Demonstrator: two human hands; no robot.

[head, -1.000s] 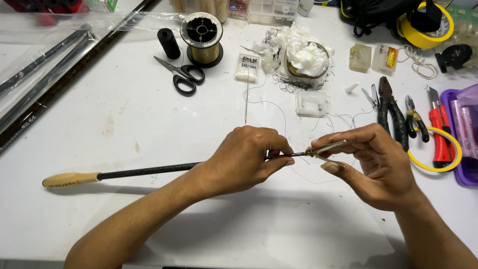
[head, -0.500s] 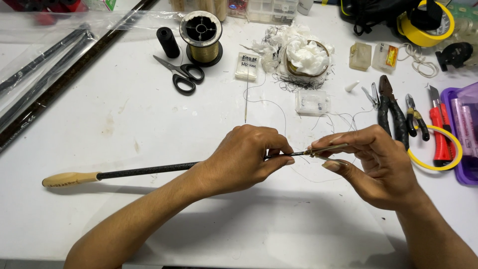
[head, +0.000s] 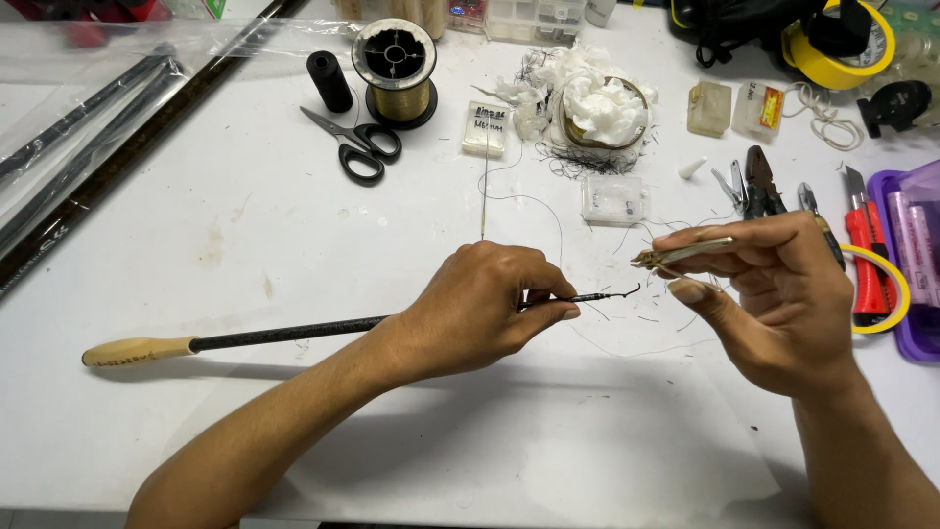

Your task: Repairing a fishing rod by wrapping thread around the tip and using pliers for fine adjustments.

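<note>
My left hand grips a thin black rod near its tip, which sticks out to the right of my fingers. The rod lies across the white table and ends in a pale wooden butt at the left. My right hand pinches a small slim metal piece, held a little up and right of the rod tip, not touching it. Fine dark thread trails on the table between and behind both hands.
Black scissors, a gold thread spool and a black spool lie at the back. A wad of white tissue, small clear boxes, pliers, red cutters and a purple tray crowd the right. Dark rods in plastic lie far left.
My right hand has drawn the metal piece off the rod tip, up and to the right. The bare tip now shows beyond my left fingers.
</note>
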